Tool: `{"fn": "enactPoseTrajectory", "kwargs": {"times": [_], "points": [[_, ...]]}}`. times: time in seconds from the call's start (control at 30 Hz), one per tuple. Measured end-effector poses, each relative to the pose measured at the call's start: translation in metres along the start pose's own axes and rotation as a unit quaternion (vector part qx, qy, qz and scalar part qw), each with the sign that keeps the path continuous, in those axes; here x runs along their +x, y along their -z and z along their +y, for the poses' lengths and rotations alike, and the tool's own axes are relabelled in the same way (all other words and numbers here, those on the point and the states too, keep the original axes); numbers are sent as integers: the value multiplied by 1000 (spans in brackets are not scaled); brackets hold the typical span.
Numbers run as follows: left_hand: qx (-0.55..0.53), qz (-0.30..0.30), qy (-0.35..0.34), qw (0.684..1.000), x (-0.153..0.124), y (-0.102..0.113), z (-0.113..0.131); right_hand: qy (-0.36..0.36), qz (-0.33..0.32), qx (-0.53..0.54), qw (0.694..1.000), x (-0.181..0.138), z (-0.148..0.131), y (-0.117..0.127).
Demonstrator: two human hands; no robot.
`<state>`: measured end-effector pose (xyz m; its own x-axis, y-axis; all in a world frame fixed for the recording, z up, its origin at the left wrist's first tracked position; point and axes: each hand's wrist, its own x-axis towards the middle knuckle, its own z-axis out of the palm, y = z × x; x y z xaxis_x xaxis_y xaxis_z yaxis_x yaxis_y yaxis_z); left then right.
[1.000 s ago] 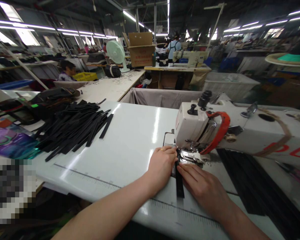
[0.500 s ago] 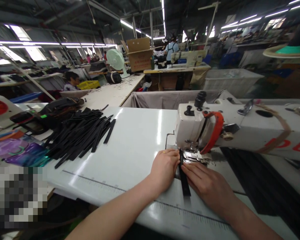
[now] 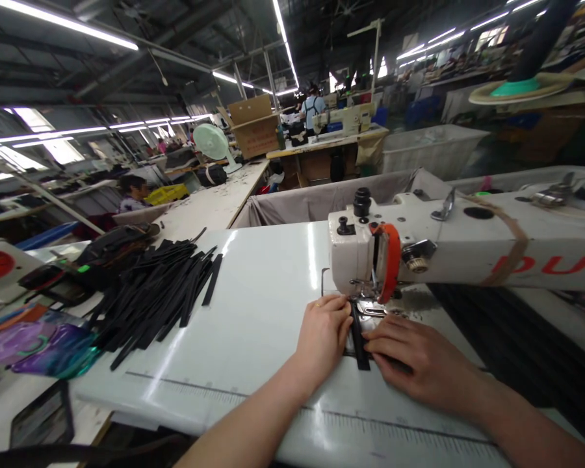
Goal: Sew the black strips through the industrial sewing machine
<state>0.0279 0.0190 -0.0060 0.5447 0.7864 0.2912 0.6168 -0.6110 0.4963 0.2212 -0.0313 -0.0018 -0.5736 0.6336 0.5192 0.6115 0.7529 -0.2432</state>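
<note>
A narrow black fabric strip (image 3: 360, 342) lies on the sewing machine bed, its far end at the needle area and its near end on the white table. My left hand (image 3: 323, 330) presses the strip from the left, fingers together beside the presser foot. From the right, my right hand (image 3: 416, 354) holds the strip's edge with its fingertips, fingers closed. A dark shape shows under the right fingers; I cannot make out what it is. The white sewing machine head (image 3: 353, 250), with an orange guard (image 3: 390, 263), stands just beyond both hands. My fingers partly hide the stitching spot.
A pile of black strips (image 3: 158, 292) lies on the left of the white table (image 3: 268, 286), which has a printed ruler near its front edge. Long black fabric (image 3: 482, 325) lies right, beneath the machine arm. Farther back are a fan (image 3: 211, 142), a carton (image 3: 253, 127) and other people.
The view has turned slightly to the right. Less of the strip shows on the near side of the machine. My right hand has lifted a little, and a dark shape now shows under its fingers.
</note>
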Motion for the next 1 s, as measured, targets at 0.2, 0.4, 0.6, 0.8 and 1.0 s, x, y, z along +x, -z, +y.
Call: {"fn": "enactPoseTrajectory", "kwargs": {"times": [0.2,0.4,0.6,0.8,1.0], "points": [[0,-5,0,1000,0,1,-1,-18,-2,24,1000,0,2,0],[2,-8,-4,1000,1,1,0,-32,-1,-71,997,4,7,-5],[14,-6,-2,1000,1,2,3,-40,-26,-186,981,-1,14,-14],[24,-9,-3,1000,1,2,5,-52,-43,-204,977,0,14,-16],[52,-9,5,999,-2,-5,8,-68,-16,-182,981,-2,13,-17]]}}
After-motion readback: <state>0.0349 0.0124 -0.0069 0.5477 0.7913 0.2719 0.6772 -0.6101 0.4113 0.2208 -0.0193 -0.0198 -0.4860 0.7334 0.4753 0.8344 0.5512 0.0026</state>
